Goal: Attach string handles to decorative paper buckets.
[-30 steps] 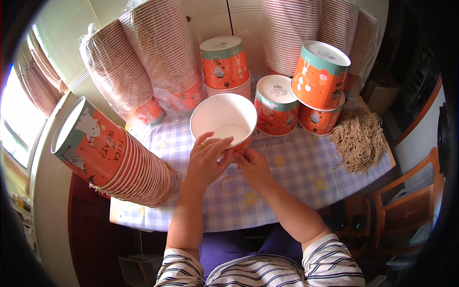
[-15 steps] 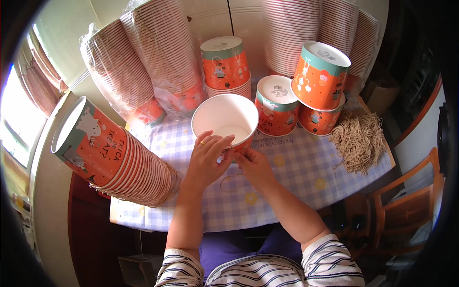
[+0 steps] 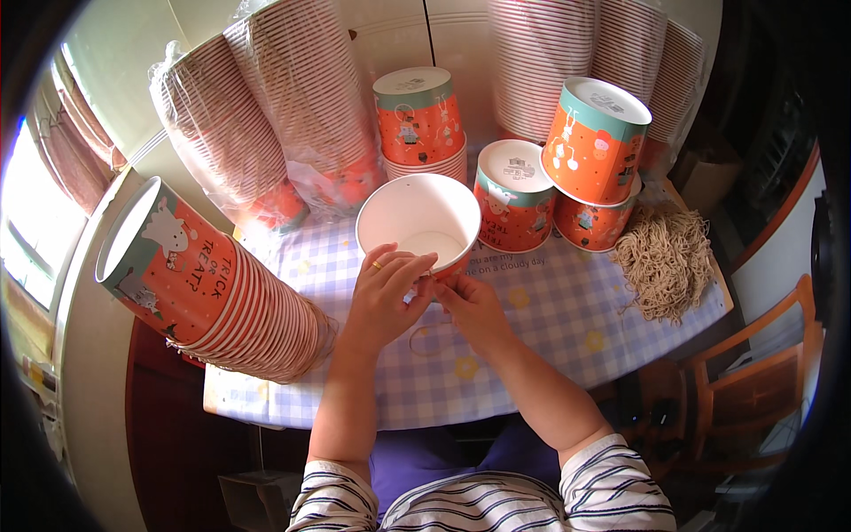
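An open paper bucket (image 3: 417,217), white inside and orange outside, stands tilted toward me on the table's middle. My left hand (image 3: 390,293), a ring on one finger, grips its near rim with fingers bent over the edge. Against the bucket's near side my right hand (image 3: 470,306) is closed in a pinch, its fingertips close to the left thumb. A loop of thin beige cord (image 3: 428,341) shows below and between the hands. The cord's upper end is hidden by the fingers, which seem to pinch it.
A leaning stack of nested buckets (image 3: 199,275), strung with cord, stands left. A cord bundle (image 3: 665,262) lies right. Upside-down buckets (image 3: 514,195) stand behind, with tall bagged stacks (image 3: 292,97) at the back. A checked cloth (image 3: 532,372) covers the table; a wooden chair (image 3: 753,372) stands right.
Hardly anything differs. The bucket has shifted very slightly to the right, and both hands keep their places at its near rim.
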A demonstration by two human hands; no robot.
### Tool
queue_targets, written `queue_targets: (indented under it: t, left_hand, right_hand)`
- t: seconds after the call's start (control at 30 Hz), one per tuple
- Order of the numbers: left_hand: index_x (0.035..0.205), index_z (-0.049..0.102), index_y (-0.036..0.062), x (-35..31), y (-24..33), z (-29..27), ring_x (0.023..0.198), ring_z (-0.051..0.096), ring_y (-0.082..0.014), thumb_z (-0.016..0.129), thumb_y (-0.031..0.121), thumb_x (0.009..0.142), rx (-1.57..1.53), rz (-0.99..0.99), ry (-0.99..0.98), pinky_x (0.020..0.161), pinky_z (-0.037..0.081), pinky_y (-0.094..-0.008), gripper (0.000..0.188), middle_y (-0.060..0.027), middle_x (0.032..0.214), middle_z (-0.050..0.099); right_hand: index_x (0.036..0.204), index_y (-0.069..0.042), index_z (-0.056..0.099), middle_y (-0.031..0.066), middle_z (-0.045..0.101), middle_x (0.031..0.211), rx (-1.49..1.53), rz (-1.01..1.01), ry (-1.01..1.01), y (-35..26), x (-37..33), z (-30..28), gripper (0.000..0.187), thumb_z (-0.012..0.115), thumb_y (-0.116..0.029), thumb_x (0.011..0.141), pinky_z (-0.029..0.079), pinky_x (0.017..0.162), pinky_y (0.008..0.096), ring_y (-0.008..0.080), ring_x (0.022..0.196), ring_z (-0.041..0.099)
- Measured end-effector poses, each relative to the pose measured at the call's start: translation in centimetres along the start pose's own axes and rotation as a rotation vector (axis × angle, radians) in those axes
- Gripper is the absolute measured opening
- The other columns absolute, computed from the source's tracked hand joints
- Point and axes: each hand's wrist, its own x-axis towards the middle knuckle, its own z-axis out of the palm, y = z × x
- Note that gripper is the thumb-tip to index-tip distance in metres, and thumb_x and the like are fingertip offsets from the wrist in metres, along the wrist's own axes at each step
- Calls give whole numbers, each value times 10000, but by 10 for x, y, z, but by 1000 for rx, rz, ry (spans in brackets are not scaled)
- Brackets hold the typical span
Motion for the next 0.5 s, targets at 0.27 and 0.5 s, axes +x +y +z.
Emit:
queue_targets:
  t: [0.27,0.5]
  left_hand:
    - [1002,640,88,-3,-4,1,784,626,-179,691,37,709,14,23,26,878,457,-403,301,-29,791,645]
    - [1000,640,85,-2,-4,1,758,631,-177,691,35,714,-2,32,30,868,470,-394,294,-29,780,650]
  right_hand:
    - [924,-17,633,-15,588,764,-21,15,5,-3,-1,1,203,575,-211,903,399,615,217,53,676,469]
    - [954,-15,637,-9,597,774,-34,11,-7,-5,-2,1,225,576,-226,904,402,616,215,55,679,471]
